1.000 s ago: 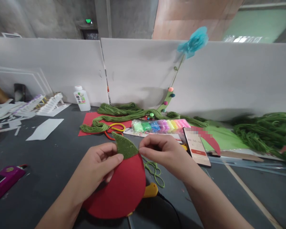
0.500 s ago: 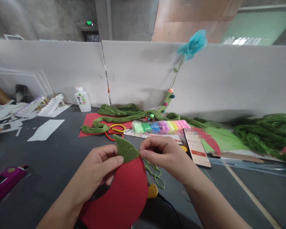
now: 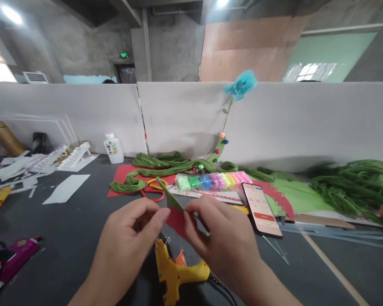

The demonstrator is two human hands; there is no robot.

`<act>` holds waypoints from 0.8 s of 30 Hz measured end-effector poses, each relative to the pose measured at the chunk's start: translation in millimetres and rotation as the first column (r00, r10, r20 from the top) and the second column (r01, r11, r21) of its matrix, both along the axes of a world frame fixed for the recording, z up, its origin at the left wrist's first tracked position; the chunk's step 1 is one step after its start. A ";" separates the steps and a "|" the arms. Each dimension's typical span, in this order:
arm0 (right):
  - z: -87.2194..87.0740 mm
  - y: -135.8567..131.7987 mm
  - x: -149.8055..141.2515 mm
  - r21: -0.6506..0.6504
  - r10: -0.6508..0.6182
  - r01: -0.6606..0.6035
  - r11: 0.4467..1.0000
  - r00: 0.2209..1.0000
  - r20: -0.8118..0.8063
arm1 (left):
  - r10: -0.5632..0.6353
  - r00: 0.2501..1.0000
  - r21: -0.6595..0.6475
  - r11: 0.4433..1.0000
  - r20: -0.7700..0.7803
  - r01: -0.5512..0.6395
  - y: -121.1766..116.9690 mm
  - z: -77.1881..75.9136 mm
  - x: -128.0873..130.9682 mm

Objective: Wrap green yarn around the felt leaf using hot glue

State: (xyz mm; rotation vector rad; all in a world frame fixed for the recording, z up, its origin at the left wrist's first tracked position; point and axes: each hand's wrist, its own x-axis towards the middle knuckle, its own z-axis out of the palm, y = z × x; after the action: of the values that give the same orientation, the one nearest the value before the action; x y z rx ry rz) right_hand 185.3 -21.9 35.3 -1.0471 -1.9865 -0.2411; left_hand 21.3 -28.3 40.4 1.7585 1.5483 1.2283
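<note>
Between my hands is a curved red card piece (image 3: 176,222), now seen almost edge-on. Its pointed upper end is covered with green yarn (image 3: 171,199). The left edge is pinched between the thumb and fingers of my left hand (image 3: 126,238). My right hand (image 3: 225,231) closes on the right edge, just below the green part; whether a yarn strand is also in those fingers is hidden. Below the hands, a yellow hot glue gun (image 3: 169,272) rests on the dark table, with its black cord running to the right.
Behind my hands are red-and-yellow scissors (image 3: 155,193), green yarn skeins (image 3: 166,161), bagged coloured clay (image 3: 207,182) and a phone (image 3: 262,210). A white bottle (image 3: 113,148) stands near the partition (image 3: 178,114). At left lies a purple power strip (image 3: 14,259).
The red card piece has turned from facing me to nearly edge-on, uncovering the glue gun. My right hand has moved slightly left and lower against it. The view has tilted upward.
</note>
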 end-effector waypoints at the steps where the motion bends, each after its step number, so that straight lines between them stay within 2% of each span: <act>1: -2.8 -2.0 -3.0 0.067 0.003 -0.007 0.998 0.998 0.055 | -0.030 0.999 -0.045 0.999 -0.013 0.029 1.1 3.4 1.9; 3: -8.2 -5.5 -8.2 0.155 -0.004 -0.019 0.988 0.989 0.146 | -0.040 0.999 -0.126 0.991 -0.020 0.038 4.1 7.7 4.5; 5: -12.1 -8.3 -11.4 0.189 -0.007 -0.034 0.981 0.977 0.211 | -0.032 0.999 -0.167 0.985 -0.018 0.028 6.2 8.6 5.6; 10: -14.2 -10.2 -12.0 0.169 0.027 -0.074 0.983 0.963 0.267 | -0.021 0.999 -0.224 0.974 0.025 0.026 5.0 4.9 4.7; 12: -11.8 -9.3 -10.5 0.107 0.049 -0.079 0.991 0.965 0.257 | -0.042 0.999 -0.228 0.972 0.032 0.048 3.9 3.8 4.0; 15: -6.1 -7.2 -7.0 -0.046 0.110 -0.102 0.994 0.969 0.223 | -0.128 0.989 -0.228 0.963 0.080 0.143 2.8 1.1 3.1; 20: 2.3 -4.8 -1.4 -0.217 0.230 -0.189 0.958 0.955 0.185 | -0.219 0.931 -0.310 0.899 0.294 0.310 3.9 -10.2 -1.9; 24: 5.8 -2.6 0.7 -0.326 0.269 -0.217 0.920 0.955 0.124 | -0.228 0.900 -0.358 0.859 0.371 0.365 7.1 -18.8 -10.3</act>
State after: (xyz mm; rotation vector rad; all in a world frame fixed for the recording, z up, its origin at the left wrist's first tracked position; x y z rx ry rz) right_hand 186.0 -24.5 41.1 -0.9813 -2.3367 0.1285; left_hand 11.0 -21.3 21.6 1.3749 1.1828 0.8851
